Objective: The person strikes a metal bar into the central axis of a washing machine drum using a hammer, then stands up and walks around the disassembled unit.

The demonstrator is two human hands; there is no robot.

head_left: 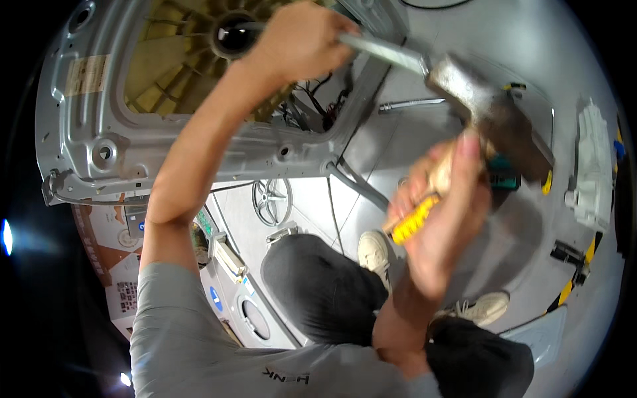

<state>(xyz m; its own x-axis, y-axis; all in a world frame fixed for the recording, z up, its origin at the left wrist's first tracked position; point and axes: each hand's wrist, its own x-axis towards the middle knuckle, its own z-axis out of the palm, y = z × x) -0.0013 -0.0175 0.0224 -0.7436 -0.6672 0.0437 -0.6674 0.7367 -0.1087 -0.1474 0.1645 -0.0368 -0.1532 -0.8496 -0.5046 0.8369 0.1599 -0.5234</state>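
Note:
My left hand (302, 43) is closed around a metal rod (391, 53) at the top of the view. One end of the rod reaches the dark round hub (232, 34) in a yellowish ribbed plastic tub (159, 93), which sits inside a grey metal cabinet (119, 126). With my right hand (448, 205) I grip a hammer (494, 109) by its wooden handle, which has a yellow part near the palm. The hammer's worn steel head is right by the rod's free end. Whether they touch, I cannot tell. Both hands are slightly blurred.
A spoked pulley wheel (272, 201) lies below the cabinet, near a bent grey hose (358, 186). On the floor at right are a metal wrench (411, 104), a teal object (504, 179), a white plastic housing (592, 169) and a black part (570, 254) by yellow-black tape (561, 295).

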